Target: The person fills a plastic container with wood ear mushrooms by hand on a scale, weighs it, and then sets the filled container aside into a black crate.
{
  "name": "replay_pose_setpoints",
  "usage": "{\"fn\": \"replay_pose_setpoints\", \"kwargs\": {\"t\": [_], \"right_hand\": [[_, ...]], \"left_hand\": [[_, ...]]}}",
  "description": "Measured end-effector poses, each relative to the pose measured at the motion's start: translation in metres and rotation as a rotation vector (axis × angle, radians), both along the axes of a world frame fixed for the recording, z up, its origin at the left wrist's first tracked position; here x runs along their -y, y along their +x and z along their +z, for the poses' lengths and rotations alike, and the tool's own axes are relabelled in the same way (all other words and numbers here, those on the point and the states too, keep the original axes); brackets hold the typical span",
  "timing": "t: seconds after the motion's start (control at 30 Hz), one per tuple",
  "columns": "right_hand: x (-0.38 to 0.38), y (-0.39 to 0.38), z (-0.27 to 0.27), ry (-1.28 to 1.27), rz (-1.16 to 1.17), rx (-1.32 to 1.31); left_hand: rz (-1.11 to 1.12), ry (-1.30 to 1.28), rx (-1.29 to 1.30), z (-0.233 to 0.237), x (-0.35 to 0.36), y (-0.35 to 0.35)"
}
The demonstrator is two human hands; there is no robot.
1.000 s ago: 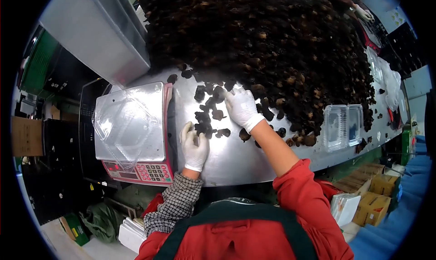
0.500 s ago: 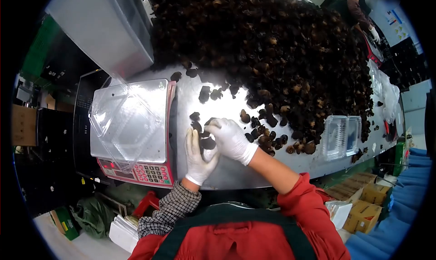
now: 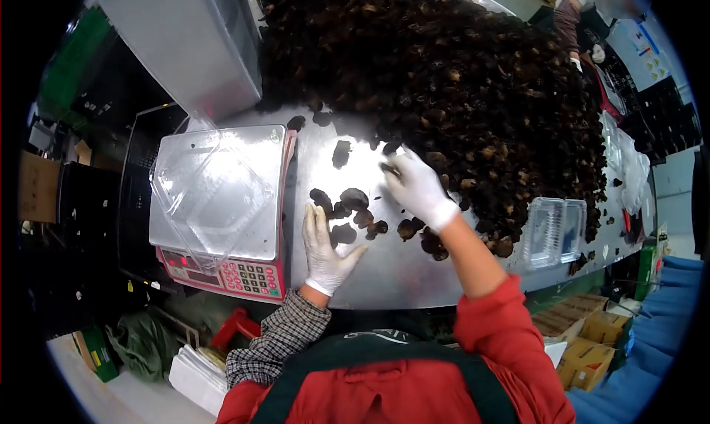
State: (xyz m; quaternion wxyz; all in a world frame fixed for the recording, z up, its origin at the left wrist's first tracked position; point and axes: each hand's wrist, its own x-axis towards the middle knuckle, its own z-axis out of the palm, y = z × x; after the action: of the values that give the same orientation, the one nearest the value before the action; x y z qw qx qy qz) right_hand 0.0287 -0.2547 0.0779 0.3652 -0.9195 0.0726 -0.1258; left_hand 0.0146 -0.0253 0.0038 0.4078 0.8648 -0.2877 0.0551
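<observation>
The left hand [image 3: 323, 250], in a white glove, lay flat and wide open on the steel bench [image 3: 384, 280] at centre frame. Its fingers pointed up toward a few loose mushrooms [image 3: 353, 199], dark dried pieces lying just beside its fingertips and apart from the rest. The right hand [image 3: 416, 187], also gloved, reached up and right of centre to the lower edge of the big heap [image 3: 458, 76]. Its fingers were bent over a dark piece there; whether they gripped it could not be told.

At centre left, the clear plastic box [image 3: 203, 194] sat open on the scale [image 3: 248, 277] with nothing dark in it, so by the look of things filling had not begun. Only the small cluster had been drawn out, and the heap filling the upper frame remained large. A second clear box [image 3: 551, 228] stood at right near the bench edge. A co-worker's gloved hand [image 3: 575, 63] showed at upper right.
</observation>
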Motion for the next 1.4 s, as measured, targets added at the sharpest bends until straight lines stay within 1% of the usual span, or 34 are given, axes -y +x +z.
{"fn": "replay_pose_setpoints", "kwargs": {"t": [0.07,0.1,0.13,0.2,0.27,0.3,0.33,0.4,0.47,0.5,0.53,0.6,0.67,0.73,0.77,0.8,0.83,0.87,0.93,1.0,1.07,1.13,1.17,1.2,1.27,1.33,1.37,1.4], "right_hand": [[0.018,-0.069,0.038,0.095,-0.069,-0.155],[0.031,-0.111,0.048,0.054,-0.075,-0.184],[0.042,-0.155,0.055,0.067,-0.132,-0.368],[0.065,-0.245,0.042,-0.058,-0.161,-0.607],[0.065,-0.302,0.035,-0.242,-0.289,-0.642],[0.059,-0.306,0.038,-0.118,-0.367,-0.651],[0.053,-0.304,0.037,-0.004,-0.375,-0.597],[0.042,-0.289,0.016,-0.020,-0.362,-0.374],[0.028,-0.259,0.009,-0.106,-0.377,-0.391],[0.025,-0.246,0.004,-0.097,-0.347,-0.307],[0.023,-0.233,-0.002,-0.087,-0.316,-0.225],[0.024,-0.204,-0.015,-0.140,-0.276,-0.123],[0.022,-0.171,-0.026,-0.232,-0.259,-0.107],[0.015,-0.138,-0.035,-0.436,-0.315,-0.071],[0.010,-0.125,-0.048,-0.392,-0.315,-0.100],[-0.001,-0.120,-0.044,-0.423,-0.278,-0.162],[-0.016,-0.121,-0.045,-0.410,-0.237,-0.130],[-0.035,-0.127,-0.046,-0.399,-0.193,-0.102],[-0.068,-0.143,-0.045,-0.224,-0.074,-0.021],[-0.091,-0.151,-0.042,-0.152,-0.057,0.058],[-0.085,-0.151,-0.038,-0.146,-0.044,0.080],[-0.064,-0.136,-0.036,-0.211,-0.079,0.040],[-0.054,-0.121,-0.035,-0.225,-0.095,0.109],[-0.044,-0.104,-0.039,-0.217,-0.071,0.161],[-0.034,-0.072,-0.044,-0.189,0.020,0.081],[-0.037,-0.037,-0.049,-0.231,0.126,0.062],[-0.042,-0.024,-0.050,-0.267,0.166,0.071],[-0.051,-0.013,-0.051,-0.409,0.134,0.101]], "left_hand": [[0.015,0.000,-0.008,-0.002,-0.002,0.002],[0.016,-0.020,0.029,0.002,0.000,0.005],[0.027,-0.040,0.023,0.011,0.004,0.010],[0.030,-0.010,0.175,0.021,0.023,0.030],[0.024,0.094,0.087,0.025,0.045,0.062],[0.084,0.196,0.104,0.019,0.059,0.082],[0.140,0.297,0.123,0.011,0.071,0.101],[0.079,0.405,-0.061,0.000,0.086,0.135],[0.047,0.456,-0.012,-0.001,0.086,0.144],[0.052,0.368,-0.097,0.007,0.083,0.141],[0.040,0.294,-0.022,0.013,0.077,0.133],[0.081,0.131,-0.095,0.026,0.061,0.106],[0.091,0.154,0.050,0.020,0.038,0.087],[0.101,0.300,0.072,0.004,0.025,0.074],[0.055,0.320,0.050,0.000,0.021,0.067],[0.010,0.340,0.028,0.000,0.018,0.060],[-0.048,0.227,-0.136,0.011,0.018,0.050],[-0.096,0.208,-0.162,0.022,0.017,0.036],[-0.202,0.117,-0.055,0.021,0.006,0.008],[-0.245,0.072,0.028,0.019,-0.005,-0.008],[-0.259,0.112,0.086,0.016,-0.015,-0.011],[-0.240,0.144,0.092,0.012,-0.019,-0.006],[-0.237,0.136,0.072,0.012,-0.020,-0.005],[-0.234,0.128,0.052,0.013,-0.020,-0.004],[-0.252,0.151,0.038,0.014,-0.025,-0.006],[-0.279,0.122,0.013,0.006,-0.027,-0.013],[-0.279,0.130,0.027,0.004,-0.027,-0.015],[-0.271,0.150,0.032,0.004,-0.027,-0.016]]}}
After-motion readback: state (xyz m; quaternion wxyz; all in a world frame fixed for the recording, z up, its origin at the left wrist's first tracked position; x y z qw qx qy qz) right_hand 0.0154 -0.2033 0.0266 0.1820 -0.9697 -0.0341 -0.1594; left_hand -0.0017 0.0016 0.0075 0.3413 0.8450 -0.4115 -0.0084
